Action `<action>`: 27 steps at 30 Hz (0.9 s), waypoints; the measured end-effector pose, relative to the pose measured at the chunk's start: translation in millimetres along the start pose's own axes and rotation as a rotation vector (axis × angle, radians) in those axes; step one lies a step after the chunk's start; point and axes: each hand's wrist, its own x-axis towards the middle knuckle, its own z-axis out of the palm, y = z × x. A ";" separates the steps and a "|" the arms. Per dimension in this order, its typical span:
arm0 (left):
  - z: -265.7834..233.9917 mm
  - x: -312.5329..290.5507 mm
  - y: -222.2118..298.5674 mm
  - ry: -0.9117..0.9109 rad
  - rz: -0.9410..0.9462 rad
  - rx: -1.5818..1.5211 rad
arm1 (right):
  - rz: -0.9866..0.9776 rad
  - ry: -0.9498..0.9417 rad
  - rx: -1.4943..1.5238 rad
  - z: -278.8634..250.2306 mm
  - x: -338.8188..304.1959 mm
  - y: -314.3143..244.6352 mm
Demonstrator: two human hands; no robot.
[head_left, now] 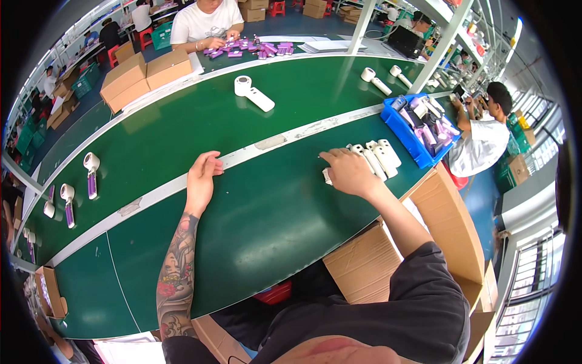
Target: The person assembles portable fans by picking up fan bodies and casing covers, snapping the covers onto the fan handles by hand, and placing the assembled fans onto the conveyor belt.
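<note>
Head view of a green surface crossed by a pale strip. The left hand is laid flat and released, fingers touching the strip, nothing held. The right hand is set palm down on a white part at the near end of a row of white handles; whether the part is actually gripped cannot be told (the fingers hide it). A blue bin filled with white and purple pieces is seen just beyond the row. Open cardboard boxes are placed at the right edge. A white handheld device lies farther up the surface, well apart from both hands. A seated person is shown at the far side with purple parts
</note>
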 end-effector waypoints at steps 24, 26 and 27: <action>-152.3 63.2 -109.0 0.975 0.314 0.965 | -0.294 0.399 0.361 95.5 33.6 -127.6; -189.0 68.8 -116.2 1.170 0.261 1.090 | -0.304 0.410 0.365 100.7 33.6 -128.8; -208.9 73.0 -118.3 1.248 0.265 1.171 | -0.297 0.395 0.352 101.7 36.4 -131.3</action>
